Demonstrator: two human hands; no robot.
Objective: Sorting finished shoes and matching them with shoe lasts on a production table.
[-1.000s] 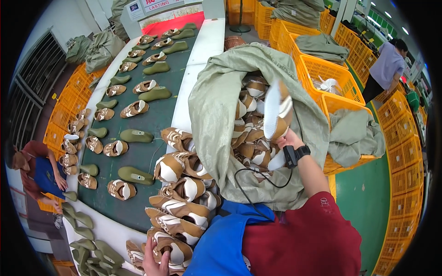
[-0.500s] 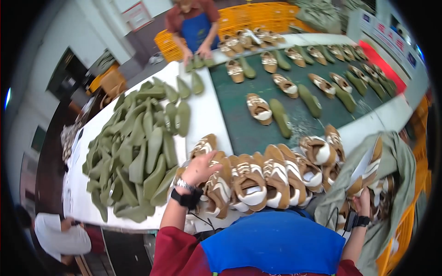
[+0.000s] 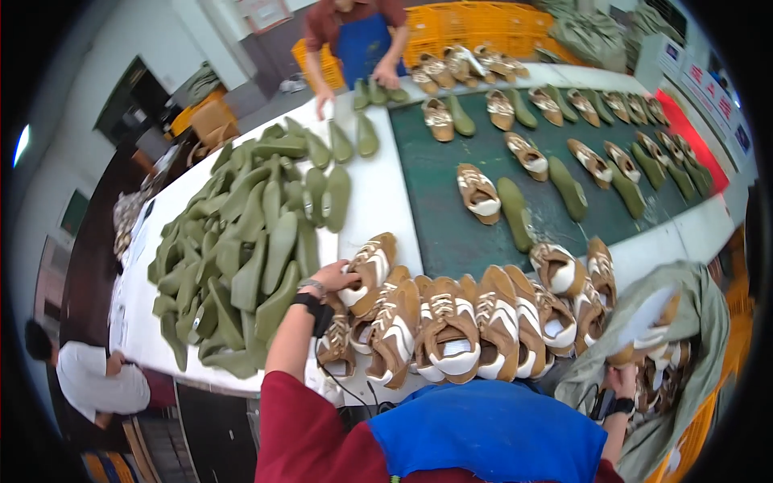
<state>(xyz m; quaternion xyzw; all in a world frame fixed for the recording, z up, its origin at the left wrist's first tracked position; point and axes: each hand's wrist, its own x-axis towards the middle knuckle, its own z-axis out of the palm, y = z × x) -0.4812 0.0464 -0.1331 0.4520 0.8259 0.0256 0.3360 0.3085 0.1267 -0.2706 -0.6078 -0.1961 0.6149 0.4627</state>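
My left hand has its fingers closed at the heel opening of a brown sneaker with white stripes, at the left end of the row. Beside it, several more brown-and-white sneakers are packed along the table's near edge. On the right, my right hand grips the lower end of another sneaker, motion-blurred, with something pale along its side. That shoe is over an opened grey-green cloth sack in which more sneakers lie.
A large heap of green shoe lasts covers the left part of the white table. Sneakers paired with lasts stand in rows on the green mat. Across the table, a co-worker's hands are at some lasts. Orange crates are stacked behind.
My left hand has shifted from above the row to the heel of the leftmost sneaker. My right hand and its sneaker have moved slightly lower. The view has shifted a little.
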